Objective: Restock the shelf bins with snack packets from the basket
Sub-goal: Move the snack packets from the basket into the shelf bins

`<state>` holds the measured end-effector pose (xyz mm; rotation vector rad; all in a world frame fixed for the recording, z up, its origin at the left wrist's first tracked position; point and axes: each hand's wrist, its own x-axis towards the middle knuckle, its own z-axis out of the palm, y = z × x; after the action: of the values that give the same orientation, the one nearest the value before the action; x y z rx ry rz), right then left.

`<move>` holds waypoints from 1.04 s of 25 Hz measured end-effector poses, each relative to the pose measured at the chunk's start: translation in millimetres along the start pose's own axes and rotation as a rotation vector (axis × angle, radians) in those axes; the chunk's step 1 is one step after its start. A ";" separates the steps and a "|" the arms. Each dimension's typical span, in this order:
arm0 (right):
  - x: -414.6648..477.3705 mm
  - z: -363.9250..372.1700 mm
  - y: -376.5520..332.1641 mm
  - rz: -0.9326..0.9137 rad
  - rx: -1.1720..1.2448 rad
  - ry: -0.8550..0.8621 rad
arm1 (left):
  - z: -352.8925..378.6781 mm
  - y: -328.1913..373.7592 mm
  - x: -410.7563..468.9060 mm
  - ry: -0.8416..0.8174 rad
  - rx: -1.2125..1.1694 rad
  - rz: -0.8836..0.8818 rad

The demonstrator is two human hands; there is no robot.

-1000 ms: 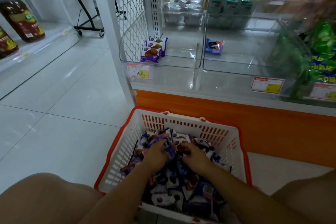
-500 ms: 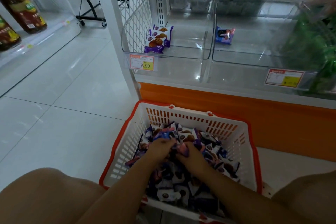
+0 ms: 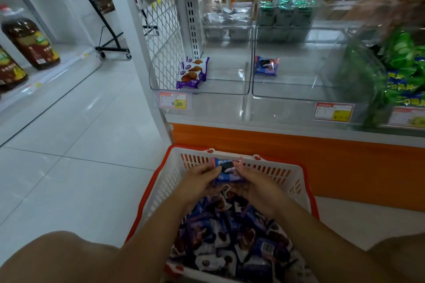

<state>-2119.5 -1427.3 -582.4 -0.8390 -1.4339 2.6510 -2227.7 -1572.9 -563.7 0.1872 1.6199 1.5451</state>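
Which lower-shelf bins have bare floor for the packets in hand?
Left bin: bare from the purple packets across to its right wall. Middle bin: bare right of its lone blue packet. Right bin is crowded with green packets; the basket is heaped too.

Both my hands, left [image 3: 199, 185] & right [image 3: 257, 187], came up out of the basket [image 3: 276, 173] pile w/ a blue packet [image 3: 227, 171].

I'm in a shop: price tags [image 3: 173, 100] on clear shelf bins [image 3: 220, 89], oil bottles [image 3: 31, 42] at left.
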 end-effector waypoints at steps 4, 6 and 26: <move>-12.2 5.7 -20.7 -0.093 -0.020 -0.016 | 5.5 17.6 -7.9 -0.006 -0.002 0.067; -17.6 10.6 -33.8 -0.140 -0.150 0.028 | 10.4 30.7 -13.0 -0.011 0.069 0.122; 152.5 -60.6 -281.2 -0.196 -0.791 0.566 | 57.0 179.4 91.6 0.098 1.376 0.953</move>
<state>-2288.1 -1178.2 -457.8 -1.2522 -2.2011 1.4642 -2325.3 -1433.1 -442.2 1.8201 2.5911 0.6615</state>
